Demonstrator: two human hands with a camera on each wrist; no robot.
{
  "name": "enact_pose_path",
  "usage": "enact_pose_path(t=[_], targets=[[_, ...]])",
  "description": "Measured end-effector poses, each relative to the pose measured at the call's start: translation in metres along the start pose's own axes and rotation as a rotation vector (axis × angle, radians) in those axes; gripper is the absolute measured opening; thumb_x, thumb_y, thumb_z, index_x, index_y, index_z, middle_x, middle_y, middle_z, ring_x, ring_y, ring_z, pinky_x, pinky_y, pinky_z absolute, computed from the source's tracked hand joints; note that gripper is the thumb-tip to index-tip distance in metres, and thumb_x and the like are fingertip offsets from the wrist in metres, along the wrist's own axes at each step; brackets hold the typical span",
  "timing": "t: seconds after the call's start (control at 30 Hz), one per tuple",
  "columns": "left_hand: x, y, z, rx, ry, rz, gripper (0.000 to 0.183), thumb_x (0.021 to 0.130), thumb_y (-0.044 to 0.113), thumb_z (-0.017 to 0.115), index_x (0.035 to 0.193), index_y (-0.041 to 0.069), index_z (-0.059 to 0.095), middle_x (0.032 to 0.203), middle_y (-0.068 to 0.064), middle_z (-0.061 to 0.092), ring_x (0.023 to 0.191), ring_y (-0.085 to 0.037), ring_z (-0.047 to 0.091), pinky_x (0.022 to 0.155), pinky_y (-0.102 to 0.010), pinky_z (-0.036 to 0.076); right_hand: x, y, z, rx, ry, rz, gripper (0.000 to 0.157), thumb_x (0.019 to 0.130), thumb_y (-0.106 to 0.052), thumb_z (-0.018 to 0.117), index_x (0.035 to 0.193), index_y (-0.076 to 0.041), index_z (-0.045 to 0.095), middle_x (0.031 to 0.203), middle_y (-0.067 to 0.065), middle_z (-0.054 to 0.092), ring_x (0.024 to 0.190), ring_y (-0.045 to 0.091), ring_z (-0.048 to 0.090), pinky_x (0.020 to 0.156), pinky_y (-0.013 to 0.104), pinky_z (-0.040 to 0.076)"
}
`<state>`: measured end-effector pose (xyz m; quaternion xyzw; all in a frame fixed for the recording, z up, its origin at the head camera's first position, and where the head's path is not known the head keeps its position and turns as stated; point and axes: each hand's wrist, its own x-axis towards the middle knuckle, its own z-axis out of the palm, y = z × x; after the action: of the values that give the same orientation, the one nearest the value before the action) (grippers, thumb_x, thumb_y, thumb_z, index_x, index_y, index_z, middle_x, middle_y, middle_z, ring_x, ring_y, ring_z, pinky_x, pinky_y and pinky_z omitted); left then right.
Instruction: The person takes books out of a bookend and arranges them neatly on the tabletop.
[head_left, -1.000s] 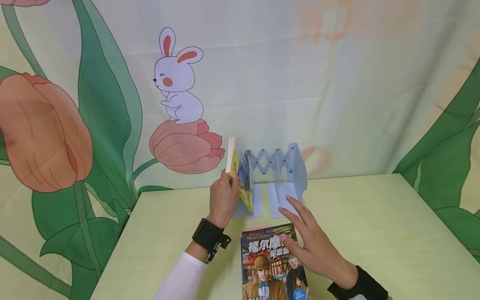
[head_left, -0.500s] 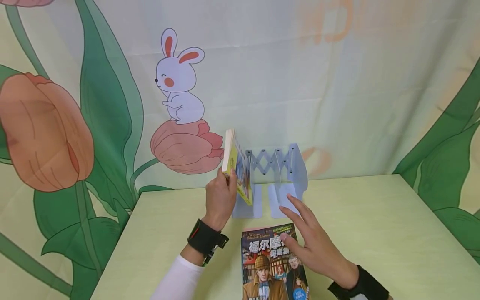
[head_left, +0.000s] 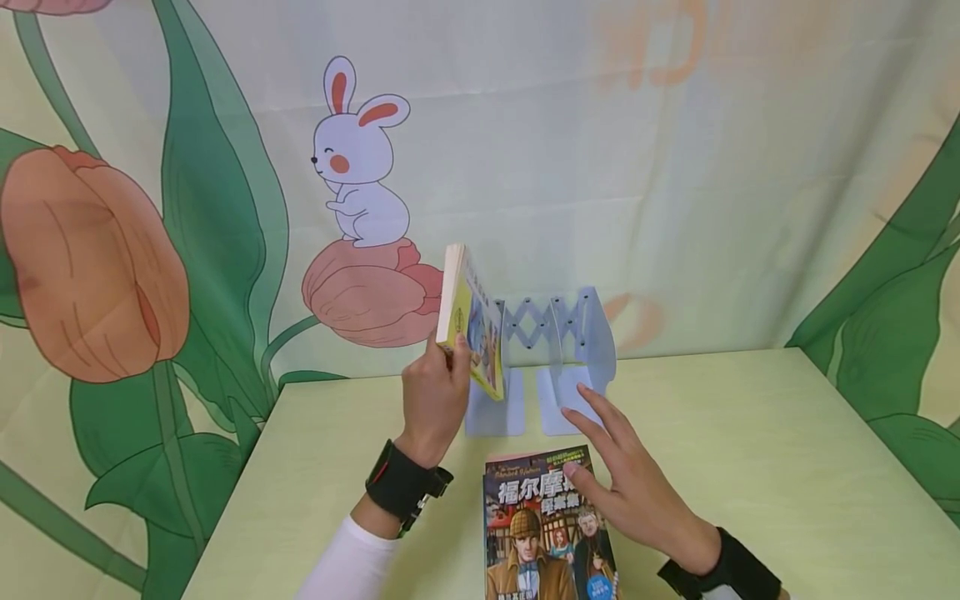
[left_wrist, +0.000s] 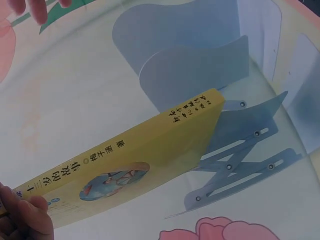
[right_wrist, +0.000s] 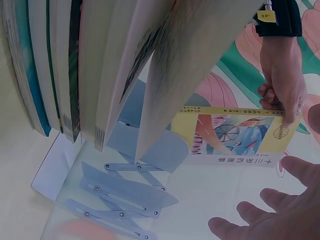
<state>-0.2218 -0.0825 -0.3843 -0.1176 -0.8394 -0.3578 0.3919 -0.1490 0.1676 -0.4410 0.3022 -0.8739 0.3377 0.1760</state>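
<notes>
My left hand [head_left: 435, 404] grips a yellow book [head_left: 486, 342] by its near end, thumb on the front cover. The book stands on edge, tilted, in front of the left end of a pale blue folding book rack [head_left: 600, 337]; whether they touch I cannot tell. Its yellow spine [left_wrist: 150, 135] faces the left wrist camera, and its picture cover [right_wrist: 235, 132] shows in the right wrist view. My right hand [head_left: 645, 492], fingers spread, holds nothing and hovers above the right side of a stack of books [head_left: 525, 525] with a detective cover on top.
The rack has upright plates and a criss-cross hinge [head_left: 528, 323] at its back. It stands on a pale green table [head_left: 750, 450]. Behind hangs a printed curtain [head_left: 712, 208] with a rabbit and tulips.
My left hand has raised the yellow book and drawn it a little to the left, so more of its cover shows. My right hand has barely moved, and the rack stays in place.
</notes>
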Motion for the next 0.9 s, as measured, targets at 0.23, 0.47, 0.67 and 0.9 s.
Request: enact_pose_path(t=[0.23, 0.47, 0.67, 0.9], targets=[[0.001, 0.007, -0.01, 0.013, 0.049, 0.065, 0.032, 0.103, 0.02, 0.05, 0.119, -0.006, 0.057, 0.085, -0.02, 0.073, 0.049, -0.017, 0.058, 0.041, -0.019, 0.031, 0.001, 0.001, -0.001, -0.006, 0.006, -0.001, 0.062, 0.095, -0.025, 0.064, 0.151, -0.022, 0.038, 0.165, 0.003, 0.018, 0.15, 0.027, 0.023, 0.108, 0.058, 0.036], [0.001, 0.015, -0.017, 0.016, 0.072, 0.119, 0.034, 0.101, 0.018, 0.052, 0.124, -0.007, 0.055, 0.088, -0.02, 0.074, 0.047, -0.016, 0.058, 0.041, -0.019, 0.029, 0.002, 0.0, -0.004, -0.012, 0.015, -0.011, 0.064, 0.094, -0.024, 0.065, 0.152, -0.023, 0.037, 0.164, 0.005, 0.019, 0.15, 0.028, 0.023, 0.107, 0.059, 0.037], [0.0, 0.022, -0.021, 0.005, 0.09, 0.143, 0.036, 0.1, 0.017, 0.054, 0.127, -0.007, 0.055, 0.093, -0.02, 0.075, 0.048, -0.016, 0.06, 0.041, -0.017, 0.03, 0.002, 0.0, -0.007, -0.023, 0.028, -0.008, 0.063, 0.093, -0.024, 0.066, 0.151, -0.019, 0.039, 0.164, 0.005, 0.019, 0.149, 0.029, 0.024, 0.106, 0.06, 0.037], [-0.002, 0.03, -0.026, -0.015, 0.104, 0.171, 0.036, 0.098, 0.014, 0.056, 0.127, -0.007, 0.056, 0.096, -0.02, 0.075, 0.046, -0.015, 0.059, 0.041, -0.015, 0.029, 0.004, 0.001, -0.011, -0.03, 0.049, -0.008, 0.066, 0.092, -0.023, 0.066, 0.151, -0.02, 0.038, 0.164, 0.007, 0.021, 0.148, 0.031, 0.026, 0.106, 0.061, 0.037]])
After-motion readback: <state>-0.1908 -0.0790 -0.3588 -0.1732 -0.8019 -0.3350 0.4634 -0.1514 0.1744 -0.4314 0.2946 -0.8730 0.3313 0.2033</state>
